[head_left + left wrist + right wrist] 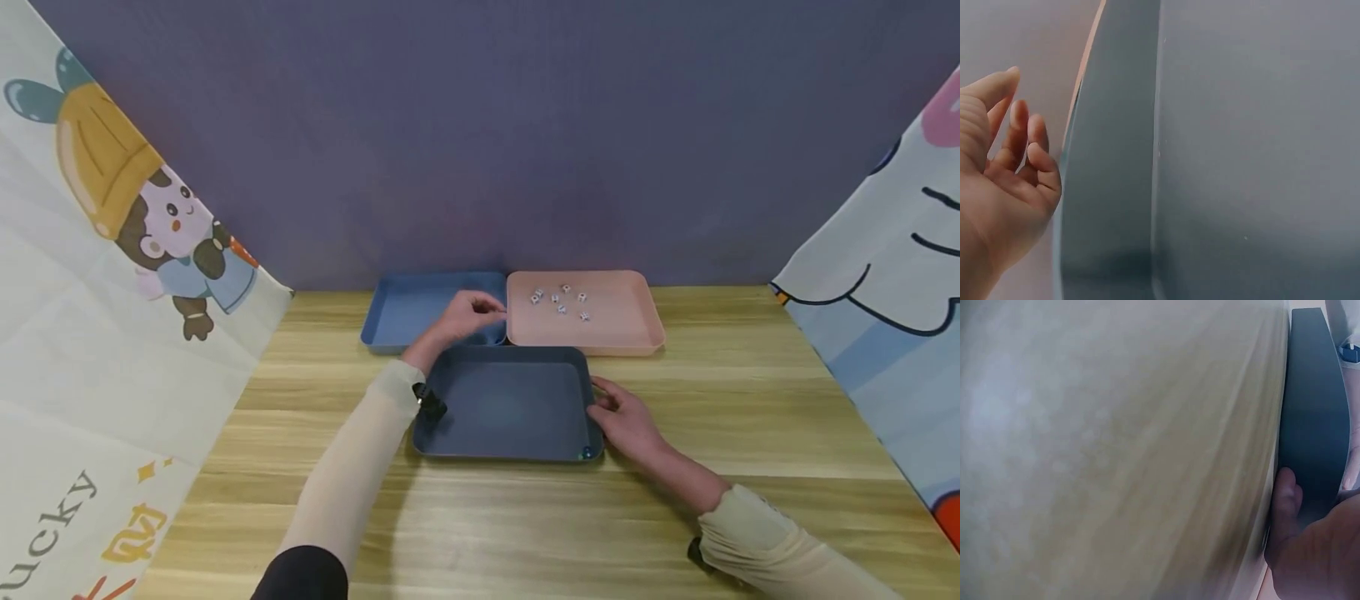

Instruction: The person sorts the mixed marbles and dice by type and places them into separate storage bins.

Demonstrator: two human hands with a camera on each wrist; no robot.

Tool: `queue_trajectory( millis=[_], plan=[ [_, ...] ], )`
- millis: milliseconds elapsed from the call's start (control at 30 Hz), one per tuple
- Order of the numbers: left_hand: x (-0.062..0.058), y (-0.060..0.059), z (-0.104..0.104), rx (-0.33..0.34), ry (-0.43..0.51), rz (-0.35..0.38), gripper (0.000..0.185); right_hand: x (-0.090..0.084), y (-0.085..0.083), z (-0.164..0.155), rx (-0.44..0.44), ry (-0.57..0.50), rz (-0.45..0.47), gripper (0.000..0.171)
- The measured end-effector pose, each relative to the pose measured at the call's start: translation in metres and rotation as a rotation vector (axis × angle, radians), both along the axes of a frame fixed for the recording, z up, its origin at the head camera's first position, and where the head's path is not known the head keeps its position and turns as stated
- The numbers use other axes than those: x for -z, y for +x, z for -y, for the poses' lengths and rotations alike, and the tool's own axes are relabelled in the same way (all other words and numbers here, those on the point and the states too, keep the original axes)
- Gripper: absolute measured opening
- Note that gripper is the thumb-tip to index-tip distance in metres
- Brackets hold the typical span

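My left hand [468, 315] is over the right end of the blue tray [397, 310], beside the pink tray's left rim. In the left wrist view its thumb and index fingertips meet and the other fingers are curled; anything small between the tips is hidden. With my right hand [626, 421] I grip the right side of the dark grey tray [502, 404]. Small dark blue and green glossy pieces, perhaps marbles [587, 452], lie in that tray's near right corner. Several white dice [562, 309] are scattered over the left half of the pink tray [622, 321].
The trays stand on a wood-grain table [315, 467], blue and pink side by side at the back, dark grey in front. Behind them rises a purple-grey wall [480, 142]. Printed white cloths [97, 333] flank the table left and right.
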State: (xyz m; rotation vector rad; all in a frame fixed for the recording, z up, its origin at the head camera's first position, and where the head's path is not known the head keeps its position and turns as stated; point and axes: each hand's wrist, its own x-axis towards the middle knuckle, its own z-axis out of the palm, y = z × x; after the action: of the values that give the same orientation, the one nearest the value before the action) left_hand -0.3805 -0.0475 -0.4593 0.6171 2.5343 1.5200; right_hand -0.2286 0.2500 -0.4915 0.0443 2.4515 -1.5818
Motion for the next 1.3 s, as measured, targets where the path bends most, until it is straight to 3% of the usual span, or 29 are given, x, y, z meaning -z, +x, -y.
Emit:
queue_trajectory(
  millis=[133, 333, 433, 567, 733, 867, 1300],
  plan=[
    [-0.011, 0.01, -0.012, 0.209, -0.128, -0.023, 0.023, 0.0, 0.0, -0.001, -0.009, 0.025, -0.009, 0.055],
    [-0.037, 0.035, -0.043, 0.493, -0.366, -0.023, 0.018, 0.001, -0.001, 0.0, -0.005, 0.048, -0.01, 0.056],
    [-0.043, 0.048, -0.061, 0.614, -0.45, -0.044, 0.017, 0.001, -0.002, 0.001, 0.005, 0.062, -0.014, 0.056],
    [-0.045, 0.067, -0.084, 0.747, -0.534, -0.066, 0.014, 0.0, -0.002, 0.002, 0.002, 0.05, 0.002, 0.056],
    [-0.035, 0.086, -0.11, 0.89, -0.581, -0.062, 0.014, 0.0, -0.001, 0.001, -0.016, 0.051, -0.01, 0.054],
    [-0.027, 0.096, -0.121, 0.951, -0.614, -0.077, 0.02, 0.001, -0.001, 0.001, -0.027, 0.068, -0.032, 0.054],
    [-0.019, 0.106, -0.128, 0.926, -0.719, -0.136, 0.025, 0.002, -0.001, 0.001, -0.004, 0.081, -0.021, 0.053]
  ],
)
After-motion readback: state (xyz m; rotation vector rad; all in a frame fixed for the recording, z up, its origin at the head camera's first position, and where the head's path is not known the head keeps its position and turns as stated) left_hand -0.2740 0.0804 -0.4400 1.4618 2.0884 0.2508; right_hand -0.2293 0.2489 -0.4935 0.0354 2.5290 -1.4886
